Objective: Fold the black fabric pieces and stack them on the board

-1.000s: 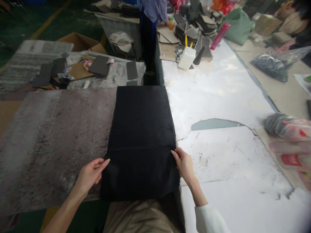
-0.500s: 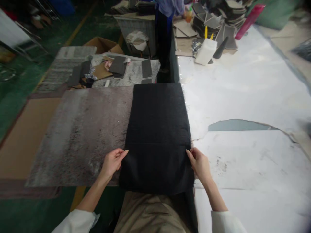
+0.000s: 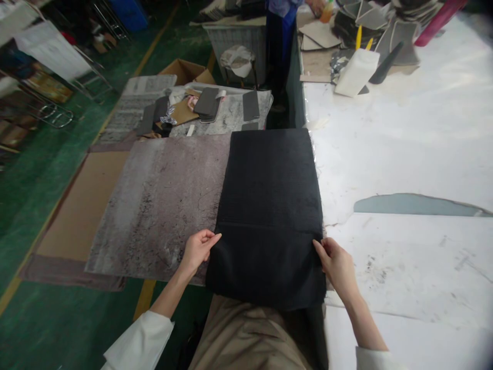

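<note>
A black fabric sheet (image 3: 271, 180) lies lengthwise in front of me, with a crease running across its lower part. Its near end hangs over the board's edge by my lap. My left hand (image 3: 200, 249) pinches the sheet's left edge between thumb and fingers, close to the crease. On the opposite edge, at about the same height, my right hand (image 3: 336, 262) pinches the fabric too. Beneath the sheet, a worn grey-brown board (image 3: 165, 190) extends to the left.
A white-covered table (image 3: 396, 149) adjoins on the right, bearing a white bottle (image 3: 357, 72) and stacked grey pieces (image 3: 398, 41). Dark grey pieces (image 3: 208, 104) lie on a farther board. A cardboard box (image 3: 187, 71) and grey bin (image 3: 239, 41) stand behind. Another person (image 3: 283, 36) stands at the back.
The view has swung left, so everything appears farther right. Both hands keep their pinch on the fabric sheet's edges, and the sheet lies about the same on the board.
</note>
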Demonstrator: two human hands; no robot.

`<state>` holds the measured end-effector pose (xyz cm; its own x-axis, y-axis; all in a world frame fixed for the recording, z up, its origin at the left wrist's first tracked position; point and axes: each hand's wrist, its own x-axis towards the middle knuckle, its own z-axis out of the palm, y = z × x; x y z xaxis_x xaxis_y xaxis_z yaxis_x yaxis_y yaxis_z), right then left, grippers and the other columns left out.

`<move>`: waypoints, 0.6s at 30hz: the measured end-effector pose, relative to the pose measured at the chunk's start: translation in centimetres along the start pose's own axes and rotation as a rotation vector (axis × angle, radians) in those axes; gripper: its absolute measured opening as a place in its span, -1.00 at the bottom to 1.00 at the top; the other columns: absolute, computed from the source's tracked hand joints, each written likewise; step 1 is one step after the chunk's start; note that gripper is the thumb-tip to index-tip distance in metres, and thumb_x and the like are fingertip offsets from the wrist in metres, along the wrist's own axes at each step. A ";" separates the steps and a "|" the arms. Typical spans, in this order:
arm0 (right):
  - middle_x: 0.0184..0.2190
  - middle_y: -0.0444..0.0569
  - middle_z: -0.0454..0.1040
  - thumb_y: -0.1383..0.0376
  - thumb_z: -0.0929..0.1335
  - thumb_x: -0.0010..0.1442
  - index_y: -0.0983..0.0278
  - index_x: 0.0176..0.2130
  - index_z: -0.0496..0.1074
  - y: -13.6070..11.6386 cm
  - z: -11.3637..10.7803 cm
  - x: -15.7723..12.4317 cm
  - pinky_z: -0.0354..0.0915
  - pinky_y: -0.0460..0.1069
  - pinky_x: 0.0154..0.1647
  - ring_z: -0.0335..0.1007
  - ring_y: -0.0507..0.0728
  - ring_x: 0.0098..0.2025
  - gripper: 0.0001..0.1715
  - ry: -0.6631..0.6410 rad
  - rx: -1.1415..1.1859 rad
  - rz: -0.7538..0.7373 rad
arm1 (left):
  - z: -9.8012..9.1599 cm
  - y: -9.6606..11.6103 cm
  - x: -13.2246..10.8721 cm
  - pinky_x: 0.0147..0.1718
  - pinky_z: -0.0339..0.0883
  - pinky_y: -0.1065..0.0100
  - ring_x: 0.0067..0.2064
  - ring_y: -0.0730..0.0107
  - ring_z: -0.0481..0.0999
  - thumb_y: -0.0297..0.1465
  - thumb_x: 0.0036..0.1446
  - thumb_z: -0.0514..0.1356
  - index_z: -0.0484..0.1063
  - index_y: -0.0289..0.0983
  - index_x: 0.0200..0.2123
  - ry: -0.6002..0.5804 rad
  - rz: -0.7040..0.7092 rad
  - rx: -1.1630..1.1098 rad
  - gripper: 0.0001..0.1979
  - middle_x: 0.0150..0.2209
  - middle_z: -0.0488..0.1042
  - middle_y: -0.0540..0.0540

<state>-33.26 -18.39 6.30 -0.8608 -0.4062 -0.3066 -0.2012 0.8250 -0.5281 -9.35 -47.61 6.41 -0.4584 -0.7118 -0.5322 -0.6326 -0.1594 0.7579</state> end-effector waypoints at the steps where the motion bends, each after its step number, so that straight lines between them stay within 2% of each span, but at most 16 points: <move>1: -0.63 -0.14 0.33 -0.20 0.17 0.21 0.16 -0.44 0.23 0.0 0.0 0.0 0.02 -0.02 -0.47 0.26 0.13 -0.56 -0.47 0.000 -0.001 -0.001 | 0.0 0.0 0.0 -0.76 -0.16 0.53 -0.75 0.62 0.09 -0.01 0.00 0.29 0.33 -0.26 -0.47 0.003 0.001 0.001 -0.58 -0.72 0.20 0.16; 18: -0.63 -0.18 0.27 -0.13 0.20 0.24 0.18 -0.45 0.20 0.3 0.3 0.1 0.00 -0.04 -0.48 0.18 0.08 -0.56 -0.52 0.008 0.049 -0.008 | 0.2 -0.7 0.6 -0.78 -0.14 0.57 -0.75 0.62 0.11 -0.02 0.01 0.28 0.33 -0.26 -0.48 0.009 0.023 0.021 -0.58 -0.72 0.21 0.16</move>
<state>-33.29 -18.33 5.92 -0.8629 -0.4093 -0.2963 -0.1851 0.8017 -0.5684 -9.35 -47.78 5.49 -0.4672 -0.7212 -0.5115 -0.6348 -0.1291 0.7618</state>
